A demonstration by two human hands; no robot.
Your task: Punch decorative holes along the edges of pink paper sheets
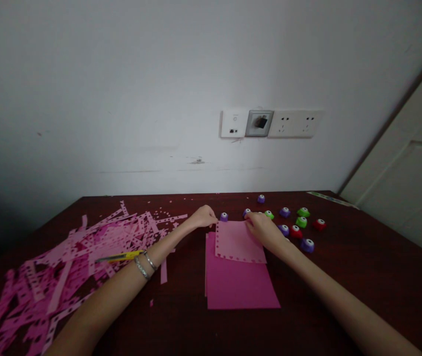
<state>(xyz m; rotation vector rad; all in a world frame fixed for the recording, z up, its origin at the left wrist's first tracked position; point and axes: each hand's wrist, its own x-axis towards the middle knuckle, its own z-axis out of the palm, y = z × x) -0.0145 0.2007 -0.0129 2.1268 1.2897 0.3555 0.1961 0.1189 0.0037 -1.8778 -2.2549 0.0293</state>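
A light pink sheet of paper [237, 241] with punched shapes along its left and bottom edges lies over a larger magenta sheet [238, 287]. At its upper left corner, my left hand [202, 217] is closed, fingertips pinching the paper. My right hand [262, 228] is closed on the sheet's upper right part, its fingertips partly hidden. Just past those fingertips sits a purple craft punch [247, 212], close enough that I cannot tell whether they touch. Another purple punch [224, 216] stands behind the paper's top edge, near my left hand.
Punched pink paper strips [110, 237] are heaped on the left, a yellow pen-like tool [120, 256] lying on them. Several purple, green and red punches [296, 231] are scattered at right. A patterned strip [331, 200] lies by the back edge. Sockets [295, 123] line the wall.
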